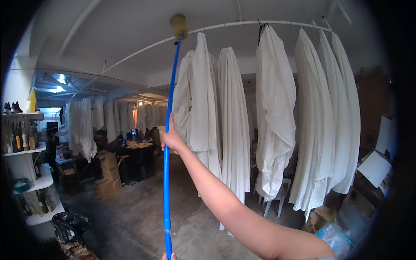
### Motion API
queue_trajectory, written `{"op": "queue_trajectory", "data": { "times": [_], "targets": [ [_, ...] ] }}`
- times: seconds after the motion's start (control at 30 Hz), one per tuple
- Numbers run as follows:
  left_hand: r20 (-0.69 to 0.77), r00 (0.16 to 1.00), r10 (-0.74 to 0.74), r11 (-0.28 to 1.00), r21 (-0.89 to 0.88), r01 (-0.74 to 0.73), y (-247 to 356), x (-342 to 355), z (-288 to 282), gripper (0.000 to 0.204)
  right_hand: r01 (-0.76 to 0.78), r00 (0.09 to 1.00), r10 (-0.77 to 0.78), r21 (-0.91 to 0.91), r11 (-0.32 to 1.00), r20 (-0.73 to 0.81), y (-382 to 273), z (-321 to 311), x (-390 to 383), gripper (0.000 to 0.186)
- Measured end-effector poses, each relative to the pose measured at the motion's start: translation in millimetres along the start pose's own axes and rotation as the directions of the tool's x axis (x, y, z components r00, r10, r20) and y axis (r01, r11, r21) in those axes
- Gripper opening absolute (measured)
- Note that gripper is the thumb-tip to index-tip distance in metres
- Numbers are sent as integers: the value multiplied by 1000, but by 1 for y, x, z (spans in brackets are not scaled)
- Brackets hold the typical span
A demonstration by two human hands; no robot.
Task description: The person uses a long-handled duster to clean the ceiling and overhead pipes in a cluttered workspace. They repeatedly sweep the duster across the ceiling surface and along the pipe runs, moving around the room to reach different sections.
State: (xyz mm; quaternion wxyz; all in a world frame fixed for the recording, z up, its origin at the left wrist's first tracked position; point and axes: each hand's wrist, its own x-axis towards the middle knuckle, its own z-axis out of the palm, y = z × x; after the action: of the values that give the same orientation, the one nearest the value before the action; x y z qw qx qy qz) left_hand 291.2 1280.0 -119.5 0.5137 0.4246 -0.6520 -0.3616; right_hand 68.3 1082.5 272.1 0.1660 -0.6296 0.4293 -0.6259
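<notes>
A long-handled duster with a blue pole (167,182) stands nearly upright in front of me. Its fuzzy yellowish head (178,27) is up at the ceiling, beside a white hanging pipe (147,47); whether it touches either I cannot tell. My right hand (172,139) is closed around the pole partway up, with the arm stretched out from the lower right. Lower down, my left hand (170,256) grips the pole at the picture's bottom edge, and only a few fingertips show. White draped cloths (275,112) hang from the pipe just right of the duster.
Shelves with bottles (26,148) line the left side, above a black plastic bag (69,227). Cardboard boxes (108,173) and a cluttered dark table (138,162) stand farther back. A white plastic chair (281,197) is behind the cloths; clear plastic bags (336,238) lie at lower right.
</notes>
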Motion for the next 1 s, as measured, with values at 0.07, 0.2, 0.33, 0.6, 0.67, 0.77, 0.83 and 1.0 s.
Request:
{"op": "queue_trajectory", "data": {
  "times": [0.07, 0.2, 0.33, 0.6, 0.67, 0.77, 0.83, 1.0],
  "targets": [
    [18, 998, -52, 998, -17, 52, -6, 9, 16, 31, -27, 997, 29, -26, 999, 72, 21, 5, 5, 94],
    [6, 988, -154, 988, -24, 154, -31, 28, 42, 30, -59, 984, 60, -14, 998, 170, 65, 20, 33, 96],
    [-41, 985, -167, 985, 38, 168, -71, 58, 68, 33, -69, 972, 70, -9, 998, 226, 113, 44, 60, 98],
    [-230, 957, -178, 972, 112, 208, -135, 92, 103, 35, -162, 898, 61, 200, 966, 435, 200, 70, 86, 104],
    [-252, 942, -223, 945, 183, 272, -144, 101, 99, 35, -211, 883, 89, 222, 952, 460, 223, 75, 86, 103],
    [-318, 939, -134, 955, 212, 207, -153, 121, 93, 35, -286, 852, 143, 219, 933, 504, 252, 90, 86, 102],
    [-340, 929, -144, 954, 202, 222, -155, 137, 96, 35, -351, 827, 186, 228, 908, 531, 269, 99, 87, 100],
    [-326, 936, -132, 974, 135, 184, -171, 189, 110, 34, -559, 755, 293, 341, 756, 587, 320, 125, 83, 47]
  ]
}}
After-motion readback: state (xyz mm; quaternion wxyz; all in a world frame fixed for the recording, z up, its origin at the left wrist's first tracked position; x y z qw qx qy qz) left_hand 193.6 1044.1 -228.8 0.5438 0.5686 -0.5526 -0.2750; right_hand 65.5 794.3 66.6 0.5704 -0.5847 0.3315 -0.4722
